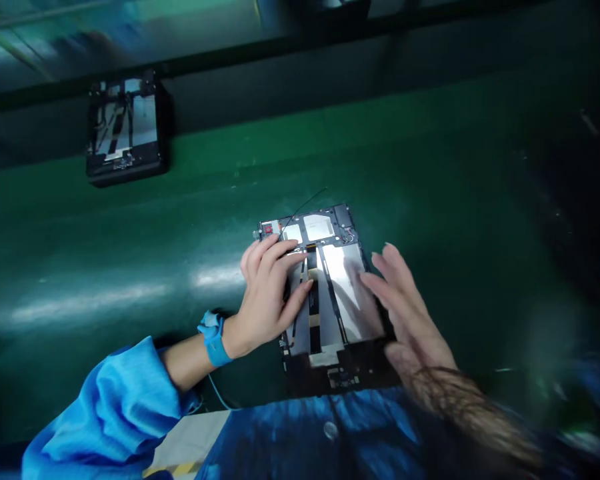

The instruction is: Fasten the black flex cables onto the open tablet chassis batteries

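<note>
An opened tablet (350,260), its inner side up, lies on the green surface in front of me. Silvery panels, a dark flat ribbon cable (314,300) and small boards show inside it. My left hand (270,280) rests over the tablet's left part, fingers spread and thumb near the ribbon cable; the fingers hide what lies beneath. A thin black wire (305,203) sticks up from the upper left part of the tablet. Beside the right edge, my right hand (410,307) is open, slightly blurred, fingers apart with nothing in them.
A stack of similar opened tablets (130,133) stands at the back left, by a dark ledge (280,87). A blue wrist strap (215,339) with a thin cord (219,393) is on my left wrist. The green work surface (470,200) reflects light.
</note>
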